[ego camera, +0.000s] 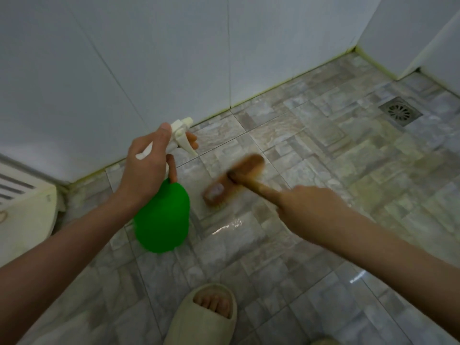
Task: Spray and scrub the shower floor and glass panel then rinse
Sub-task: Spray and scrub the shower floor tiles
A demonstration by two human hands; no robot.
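Left grip [146, 170] is closed round the neck of a green plastic spray bottle with a white trigger head [161, 220]: thumb on top of the head, two fingertips [193, 141] hooked at the trigger, another finger running down the neck. The bottle is held in the air, tilted, nozzle toward the base of the white tiled wall [174, 58]. Right grip [306, 207] is wrapped round the handle of a wooden long-handled scrub brush [234, 183], index finger laid straight along the handle. The brush head is blurred, bristles down on the grey stone-pattern tiled shower floor [323, 158], just right of the bottle and near the wall joint. The floor shows a wet shine just below the brush head. A square metal floor drain [400, 112] sits at far right, well apart from the brush. A beige open-toe slipper [206, 317] with toes showing is at bottom centre. A white object with slats [25, 207] is at the left edge; can't tell what it is.
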